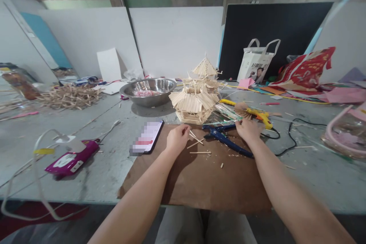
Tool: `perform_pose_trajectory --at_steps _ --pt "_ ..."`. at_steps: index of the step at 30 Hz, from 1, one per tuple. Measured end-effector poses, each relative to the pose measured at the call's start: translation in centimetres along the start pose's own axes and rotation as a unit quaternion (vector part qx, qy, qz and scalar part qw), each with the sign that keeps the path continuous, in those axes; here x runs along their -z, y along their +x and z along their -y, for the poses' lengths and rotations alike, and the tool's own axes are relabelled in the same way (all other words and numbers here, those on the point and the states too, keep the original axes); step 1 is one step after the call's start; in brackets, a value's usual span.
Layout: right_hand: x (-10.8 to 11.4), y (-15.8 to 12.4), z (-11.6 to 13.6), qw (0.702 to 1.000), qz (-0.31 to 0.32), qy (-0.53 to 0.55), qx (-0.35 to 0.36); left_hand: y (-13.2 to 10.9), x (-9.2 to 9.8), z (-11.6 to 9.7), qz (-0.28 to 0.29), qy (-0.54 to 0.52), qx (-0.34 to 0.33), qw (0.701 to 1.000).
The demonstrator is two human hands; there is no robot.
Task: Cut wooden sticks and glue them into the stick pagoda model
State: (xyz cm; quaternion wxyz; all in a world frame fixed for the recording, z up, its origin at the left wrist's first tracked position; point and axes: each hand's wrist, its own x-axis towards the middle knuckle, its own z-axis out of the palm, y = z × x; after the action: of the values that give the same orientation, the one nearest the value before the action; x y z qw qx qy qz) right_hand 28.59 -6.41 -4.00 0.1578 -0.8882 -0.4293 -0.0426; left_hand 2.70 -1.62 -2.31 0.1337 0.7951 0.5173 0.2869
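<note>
My left hand point(177, 138) is closed in a pinch above the brown paper sheet point(200, 183). Thin wooden sticks point(196, 137) reach out from its fingertips. A loose stick point(200, 153) lies on the paper in front of them. My right hand point(249, 130) has its fingers curled beside the upper handle of the blue pliers point(228, 142); what they hold, if anything, is hidden. Just beyond that hand lies a yellow glue gun point(261, 116). Behind both hands stands a pavilion model point(197, 101) built of wooden sticks, with tiered roofs.
A phone point(148, 137) lies left of the paper, near a purple power strip point(73, 158) with a white cable. Farther back are a metal basin point(148, 91) and a heap of sticks point(71, 97). A black cord point(290, 133) and a pink-rimmed container point(345, 133) are at right.
</note>
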Motion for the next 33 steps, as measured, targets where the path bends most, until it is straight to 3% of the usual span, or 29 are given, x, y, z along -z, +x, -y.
perform_pose_trajectory --at_steps 7,14,20,25,33 --pt "-0.2 0.1 0.0 0.999 0.036 -0.012 -0.03 0.2 -0.3 0.3 -0.014 -0.016 0.012 1.0" --pt "0.2 0.0 0.2 0.998 0.043 -0.038 -0.028 0.4 -0.4 0.5 -0.022 -0.028 -0.002 0.999" --pt "0.2 0.2 0.0 0.999 0.004 -0.036 -0.036 0.3 -0.4 0.4 -0.022 -0.035 -0.008 0.999" --pt "0.1 0.2 -0.3 0.998 0.027 -0.047 -0.037 0.3 -0.4 0.4 -0.021 -0.04 -0.012 0.999" --pt "0.8 0.3 -0.2 0.998 -0.05 -0.044 0.018 0.2 -0.3 0.2 -0.02 -0.046 -0.018 0.999"
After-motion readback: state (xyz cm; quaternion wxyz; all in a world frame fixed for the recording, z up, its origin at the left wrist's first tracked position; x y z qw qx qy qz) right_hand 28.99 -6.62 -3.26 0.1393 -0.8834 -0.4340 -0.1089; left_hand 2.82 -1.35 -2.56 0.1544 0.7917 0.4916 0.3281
